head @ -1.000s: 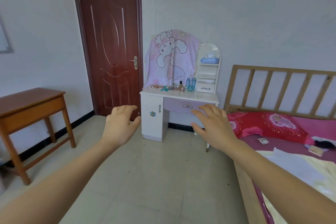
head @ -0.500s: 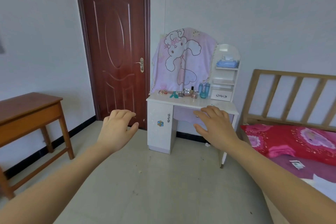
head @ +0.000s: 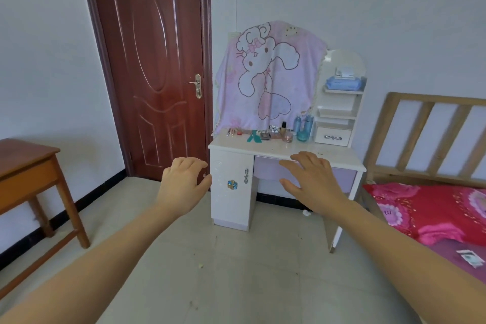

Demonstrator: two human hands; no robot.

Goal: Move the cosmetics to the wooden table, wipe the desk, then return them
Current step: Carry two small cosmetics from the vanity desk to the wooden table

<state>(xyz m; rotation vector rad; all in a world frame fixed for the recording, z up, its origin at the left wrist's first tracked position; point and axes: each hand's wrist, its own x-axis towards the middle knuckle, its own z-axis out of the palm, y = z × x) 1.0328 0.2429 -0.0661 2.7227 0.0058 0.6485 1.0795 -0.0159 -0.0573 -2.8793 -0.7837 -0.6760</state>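
Note:
A white dressing desk (head: 265,148) stands against the far wall, its mirror covered by a pink cartoon cloth (head: 268,79). Several cosmetics (head: 284,133) line the back of the desktop: small bottles, jars, blue bottles (head: 303,126) and a teal item (head: 253,136). My left hand (head: 181,184) and my right hand (head: 313,181) are stretched out in front of me, both empty with relaxed fingers, short of the desk. The wooden table (head: 29,166) is at the left wall.
A dark red door (head: 155,66) is shut left of the desk. A bed with a wooden headboard (head: 431,137) and red pillow (head: 434,208) fills the right side. A blue tissue pack (head: 344,81) sits on the desk's side shelf. Tiled floor (head: 236,271) lies between me and the desk.
The desk has grown larger and shifted right in view as I came closer. Both hands stay raised and empty in front of me.

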